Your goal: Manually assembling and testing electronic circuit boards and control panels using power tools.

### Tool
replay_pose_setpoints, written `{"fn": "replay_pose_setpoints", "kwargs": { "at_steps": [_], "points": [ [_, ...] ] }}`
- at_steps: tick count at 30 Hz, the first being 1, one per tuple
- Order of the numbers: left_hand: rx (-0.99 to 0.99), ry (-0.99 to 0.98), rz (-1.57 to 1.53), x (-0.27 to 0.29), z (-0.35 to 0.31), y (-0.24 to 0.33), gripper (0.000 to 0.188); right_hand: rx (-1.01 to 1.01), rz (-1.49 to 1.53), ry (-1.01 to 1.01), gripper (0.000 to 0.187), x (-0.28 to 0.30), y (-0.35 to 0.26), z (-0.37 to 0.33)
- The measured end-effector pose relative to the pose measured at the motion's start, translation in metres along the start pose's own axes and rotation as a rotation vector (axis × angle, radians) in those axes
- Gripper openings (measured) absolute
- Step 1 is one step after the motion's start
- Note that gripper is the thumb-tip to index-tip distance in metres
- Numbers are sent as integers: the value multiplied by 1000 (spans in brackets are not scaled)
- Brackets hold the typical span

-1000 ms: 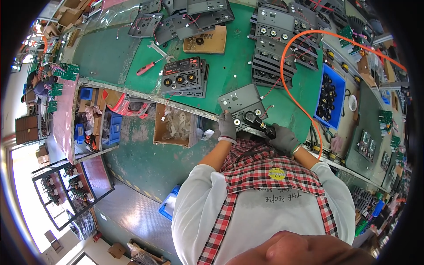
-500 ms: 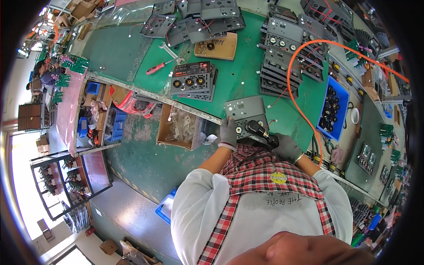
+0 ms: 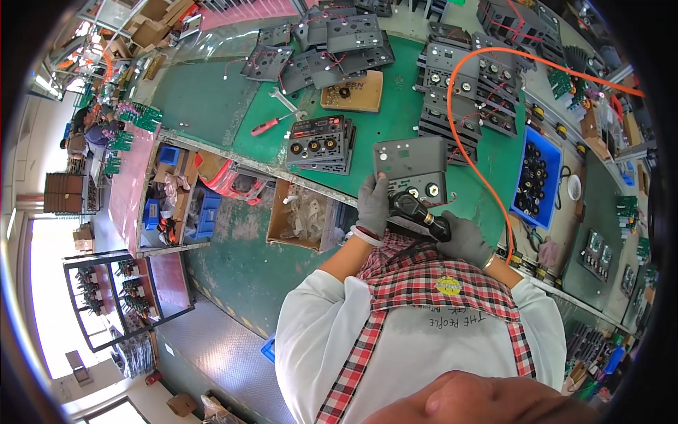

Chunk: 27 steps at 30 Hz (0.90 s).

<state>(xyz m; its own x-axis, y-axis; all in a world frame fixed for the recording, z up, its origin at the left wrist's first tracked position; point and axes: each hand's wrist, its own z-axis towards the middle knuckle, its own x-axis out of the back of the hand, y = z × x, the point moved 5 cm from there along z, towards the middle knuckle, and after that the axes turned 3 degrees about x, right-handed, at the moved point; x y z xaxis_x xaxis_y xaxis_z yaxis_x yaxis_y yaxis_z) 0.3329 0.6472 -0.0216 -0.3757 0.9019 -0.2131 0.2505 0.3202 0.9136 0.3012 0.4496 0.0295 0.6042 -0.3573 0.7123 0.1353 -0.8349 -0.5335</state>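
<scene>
My left hand (image 3: 373, 205), in a grey glove, is closed on the left edge of a grey metal panel (image 3: 409, 157) at the table's near edge, thumb on top. Two round fittings with bright nuts (image 3: 432, 189) show along the panel's lower part. My right hand (image 3: 464, 239), also gloved, is wrapped round the handle of a black handheld power wrench (image 3: 417, 212). The wrench's rounded head lies over the panel's left end, close to my left fingers, and hides what is under it. A thin wire with a small connector (image 3: 449, 201) sticks out at the panel's right.
An orange hose (image 3: 487, 184) loops across the right side. Stacked finished-looking panels (image 3: 318, 145), a spanner (image 3: 286, 102), a red screwdriver (image 3: 265, 127) and a brown box (image 3: 360, 92) lie beyond. More panels (image 3: 452, 106) are piled right, beside a blue bin (image 3: 533, 180) of black parts.
The wrench head has gone from the panel's middle to its left end, uncovering two fittings. My left hand has come closer to the tool, and the whole view has shifted slightly.
</scene>
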Motion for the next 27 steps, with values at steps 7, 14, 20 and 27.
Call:
{"fn": "replay_pose_setpoints", "kwargs": {
  "at_steps": [7, 14, 20, 27],
  "points": [
    [-74, -76, 31, -12, 1, 12, 27, -42, 78, 47, 54, -4, 6, 0],
    [-151, 10, 6, -15, 5, 14, 23, 35, 92, 79, 55, -3, 3, 2],
    [-277, -48, 43, -16, 2, 37, 22, 67, 154, 65, 55, 16, -2, -4],
    [-324, 43, 452, 72, 71, 147, 27, 33, 441, 418, 41, 35, 54, -42]
  ]
}}
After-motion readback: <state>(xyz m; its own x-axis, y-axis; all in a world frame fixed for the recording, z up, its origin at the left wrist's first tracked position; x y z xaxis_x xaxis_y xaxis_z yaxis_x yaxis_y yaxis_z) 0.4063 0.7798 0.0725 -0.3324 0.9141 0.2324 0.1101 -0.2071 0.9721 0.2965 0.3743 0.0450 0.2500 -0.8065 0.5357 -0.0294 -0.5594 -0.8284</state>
